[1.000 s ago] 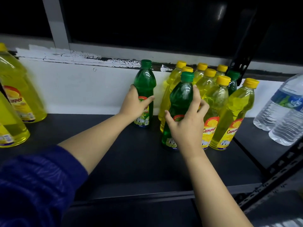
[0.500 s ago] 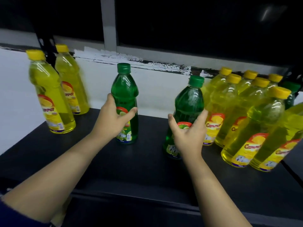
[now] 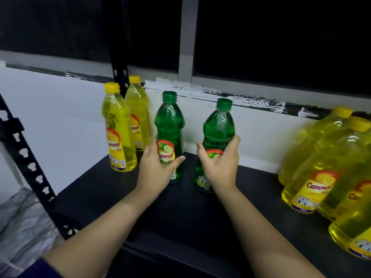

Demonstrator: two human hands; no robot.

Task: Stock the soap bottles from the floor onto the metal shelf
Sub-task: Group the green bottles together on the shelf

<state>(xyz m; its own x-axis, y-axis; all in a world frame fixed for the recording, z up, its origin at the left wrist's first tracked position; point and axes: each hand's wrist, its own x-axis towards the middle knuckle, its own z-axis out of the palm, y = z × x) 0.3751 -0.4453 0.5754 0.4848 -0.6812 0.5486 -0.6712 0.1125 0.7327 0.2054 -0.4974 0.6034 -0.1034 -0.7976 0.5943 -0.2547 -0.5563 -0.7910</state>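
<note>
Two green soap bottles stand on the black metal shelf [image 3: 140, 213]. My left hand [image 3: 156, 169] is wrapped around the left green bottle [image 3: 169, 125], which stands upright. My right hand [image 3: 218, 167] grips the right green bottle [image 3: 218, 125], which leans slightly to the right. Two yellow soap bottles [image 3: 118, 127] stand at the far left of the shelf, close to the left green one. A cluster of yellow bottles [image 3: 321, 167] fills the right end, blurred.
A white wall and dark window frame run behind the shelf. The black perforated upright [image 3: 26, 155] of the rack slants down the left side. Crumpled clear plastic [image 3: 22, 223] lies at lower left, beyond the shelf edge.
Both hands have slid the two green bottles leftward along the shelf, away from the yellow cluster and toward the two yellow bottles at the left. The view has panned left.
</note>
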